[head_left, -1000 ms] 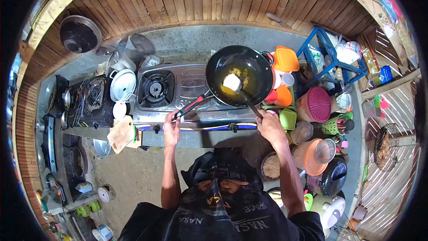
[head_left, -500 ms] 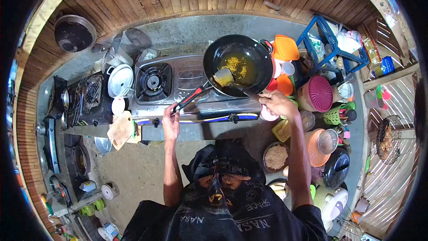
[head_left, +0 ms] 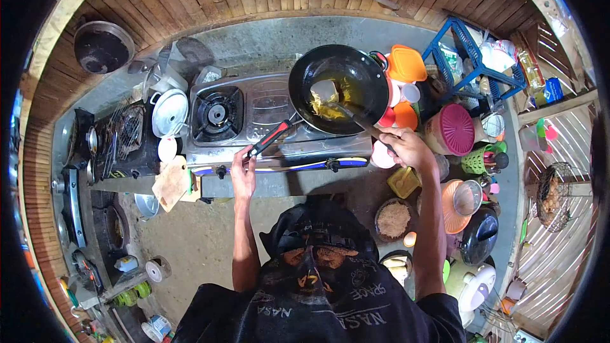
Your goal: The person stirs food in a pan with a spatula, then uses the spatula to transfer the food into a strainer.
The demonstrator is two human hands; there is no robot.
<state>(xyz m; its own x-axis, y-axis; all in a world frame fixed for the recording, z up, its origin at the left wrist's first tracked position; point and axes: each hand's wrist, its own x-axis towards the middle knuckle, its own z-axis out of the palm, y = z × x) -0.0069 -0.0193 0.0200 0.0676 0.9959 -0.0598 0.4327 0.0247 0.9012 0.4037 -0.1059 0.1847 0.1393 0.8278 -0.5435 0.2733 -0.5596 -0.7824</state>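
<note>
A black wok (head_left: 368, 95) sits on the right burner of the stove (head_left: 270, 105), with yellow shredded food (head_left: 330, 110) in oil. My left hand (head_left: 243, 170) is closed around the end of the wok's red and black handle (head_left: 273, 138). In my right hand (head_left: 408, 148) is the dark handle of a spatula (head_left: 325, 91), whose flat blade rests inside the wok among the yellow shreds. The shreds lie around the blade, on the left and middle of the wok's bottom.
Left of the stove are a lidded pot (head_left: 170, 113) and a cutting board (head_left: 170, 184). On the right stand an orange container (head_left: 407, 63), a blue rack (head_left: 467, 38), a pink-lidded tub (head_left: 456, 129) and a bowl of brown crumbs (head_left: 394, 220).
The spatula blade has moved up and slightly right inside the wok, and the shreds have shifted. My right hand has moved a little right and down. My left hand keeps its hold.
</note>
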